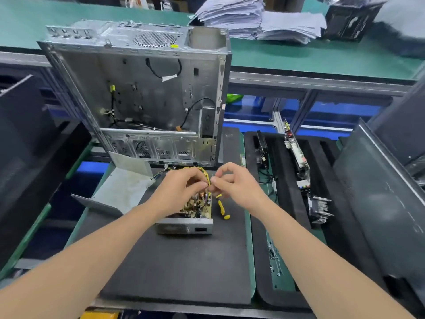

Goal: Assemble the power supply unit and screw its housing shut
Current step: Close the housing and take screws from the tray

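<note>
The power supply unit (pixel 184 225) sits open on the black mat, its circuit board (pixel 195 207) showing inside the grey metal base. A bundle of yellow wires (pixel 205 174) rises from its far end. My left hand (pixel 181 188) hovers over the board with its fingers pinched on those wires. My right hand (pixel 234 183) is just right of it, thumb and forefinger pinched together at the same wires. The grey housing cover (pixel 122 192) lies tilted to the left of the unit. A yellow-handled screwdriver (pixel 222 207) lies right of the unit.
An open computer case (pixel 142 93) stands behind the unit. A black foam tray (pixel 287 180) to the right holds circuit boards and parts, with several loose screws (pixel 273 254) beside it. Dark panels stand at both sides. Paper stacks (pixel 259 19) lie on the far green bench.
</note>
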{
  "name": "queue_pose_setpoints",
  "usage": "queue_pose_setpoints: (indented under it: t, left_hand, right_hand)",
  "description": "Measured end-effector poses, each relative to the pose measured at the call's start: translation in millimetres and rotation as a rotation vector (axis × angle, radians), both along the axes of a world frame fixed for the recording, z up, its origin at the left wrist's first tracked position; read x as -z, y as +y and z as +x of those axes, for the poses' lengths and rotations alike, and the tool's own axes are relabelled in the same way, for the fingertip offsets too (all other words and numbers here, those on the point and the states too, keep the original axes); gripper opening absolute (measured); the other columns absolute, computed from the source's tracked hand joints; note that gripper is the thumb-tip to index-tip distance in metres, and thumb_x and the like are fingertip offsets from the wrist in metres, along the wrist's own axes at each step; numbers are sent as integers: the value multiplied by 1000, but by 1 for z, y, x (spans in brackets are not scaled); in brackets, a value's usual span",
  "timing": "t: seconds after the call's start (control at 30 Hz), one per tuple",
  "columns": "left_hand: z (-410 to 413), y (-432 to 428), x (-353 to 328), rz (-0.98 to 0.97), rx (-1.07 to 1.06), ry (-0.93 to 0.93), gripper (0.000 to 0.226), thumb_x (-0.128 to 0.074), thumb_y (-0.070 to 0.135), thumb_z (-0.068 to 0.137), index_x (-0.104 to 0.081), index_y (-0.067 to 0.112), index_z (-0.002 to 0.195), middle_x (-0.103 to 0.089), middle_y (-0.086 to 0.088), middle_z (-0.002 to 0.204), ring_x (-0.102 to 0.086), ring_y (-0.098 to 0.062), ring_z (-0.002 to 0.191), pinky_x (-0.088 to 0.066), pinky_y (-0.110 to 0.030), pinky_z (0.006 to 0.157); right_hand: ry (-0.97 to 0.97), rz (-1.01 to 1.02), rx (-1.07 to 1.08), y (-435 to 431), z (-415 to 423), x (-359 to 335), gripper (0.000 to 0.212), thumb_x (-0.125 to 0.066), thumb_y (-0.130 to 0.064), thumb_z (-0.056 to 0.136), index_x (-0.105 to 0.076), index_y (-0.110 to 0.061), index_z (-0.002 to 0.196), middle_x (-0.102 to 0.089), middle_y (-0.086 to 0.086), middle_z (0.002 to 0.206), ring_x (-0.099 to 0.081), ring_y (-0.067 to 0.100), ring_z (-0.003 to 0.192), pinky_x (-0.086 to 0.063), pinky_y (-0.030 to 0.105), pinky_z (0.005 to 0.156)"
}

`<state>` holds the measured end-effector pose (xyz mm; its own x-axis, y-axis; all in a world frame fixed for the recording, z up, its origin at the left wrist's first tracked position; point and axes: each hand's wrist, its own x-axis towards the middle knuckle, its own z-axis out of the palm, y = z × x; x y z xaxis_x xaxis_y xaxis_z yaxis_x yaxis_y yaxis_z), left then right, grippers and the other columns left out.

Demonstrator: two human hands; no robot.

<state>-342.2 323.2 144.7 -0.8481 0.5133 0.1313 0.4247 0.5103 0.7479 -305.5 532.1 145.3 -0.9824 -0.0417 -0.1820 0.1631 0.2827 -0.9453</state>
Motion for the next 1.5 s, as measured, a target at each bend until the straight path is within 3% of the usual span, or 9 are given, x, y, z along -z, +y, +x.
queue_pose_setpoints:
  t: [0.13, 0.3, 0.43, 0.53, 0.7, 0.83, 1.13, 1.33, 1.5]
  left_hand:
    - [-15, -15, 12, 79, 3, -215, 6, -65, 23, 101, -66, 28, 97, -77, 12, 89, -74, -4, 84, -50, -11, 69]
    - [-23, -25, 24, 276, 1, -447, 6, -63, 19, 102, -66, 14, 104, -76, -6, 99, -76, -19, 93, -62, -30, 82]
    - [-26, -28, 31, 316, -42, -545, 15, -57, 22, 106, -65, 10, 105, -76, -4, 98, -76, -23, 96, -62, -34, 84]
    - [-28, -26, 32, 367, -78, -598, 16, -56, 19, 106, -62, 4, 106, -77, -7, 102, -76, -24, 98, -62, -34, 87]
    - [-25, -1, 25, 574, -200, -678, 12, -65, 3, 100, -65, -5, 108, -78, -18, 100, -77, -25, 93, -61, -25, 80]
    - [-21, 20, 21, 795, -254, -819, 18, -63, 5, 101, -66, -4, 116, -75, -18, 103, -76, -22, 95, -61, -25, 83]
    - [-20, 34, 26, 984, -290, -957, 20, -62, 23, 102, -72, 6, 105, -74, -3, 87, -73, -16, 87, -60, -27, 81]
    - [-18, 31, 26, 836, -248, -817, 23, -59, 23, 105, -70, 3, 108, -75, -3, 85, -74, -18, 91, -60, -27, 83]
    - [-19, 27, 23, 674, -230, -670, 27, -53, 20, 108, -67, -3, 109, -72, -15, 94, -75, -23, 92, -61, -32, 87]
  right_hand:
    - [-84, 524, 207, 0, -3, 28, 17, -75, -35, 92, -61, -25, 94, -71, -8, 85, -68, 19, 90, -52, 33, 77]
    - [-309, 638, 149, -15, 8, 63, 35, -81, -34, 84, -57, -16, 103, -69, 6, 97, -68, 29, 92, -57, 39, 79]
    - [-302, 405, 296, -13, 6, 62, 14, -66, -18, 92, -60, -6, 96, -70, 13, 82, -76, 33, 76, -64, 51, 77]
    - [-216, 213, 358, -8, 16, 55, 11, -52, -16, 99, -54, -12, 109, -73, 15, 84, -68, 16, 56, -64, 36, 63]
    - [-77, 148, 296, -1, 30, 38, 13, -43, -33, 101, -51, -30, 91, -55, -6, 69, -42, 9, 54, -36, 31, 57]
    - [18, 189, 179, 1, 36, 25, 28, -46, -55, 102, -58, -30, 97, -53, -17, 63, -42, 4, 57, -33, 30, 61]
    - [61, 297, 74, 11, 46, 13, 22, -45, -52, 107, -60, -36, 107, -53, -18, 62, -42, 3, 52, -33, 28, 58]
    - [114, 424, 47, 13, 48, 8, 18, -43, -51, 107, -57, -39, 105, -62, 6, 72, -40, 7, 50, -34, 28, 53]
    - [202, 558, 32, 10, 48, 7, 9, -52, -43, 106, -53, -34, 109, -59, -9, 73, -49, 7, 61, -43, 34, 61]
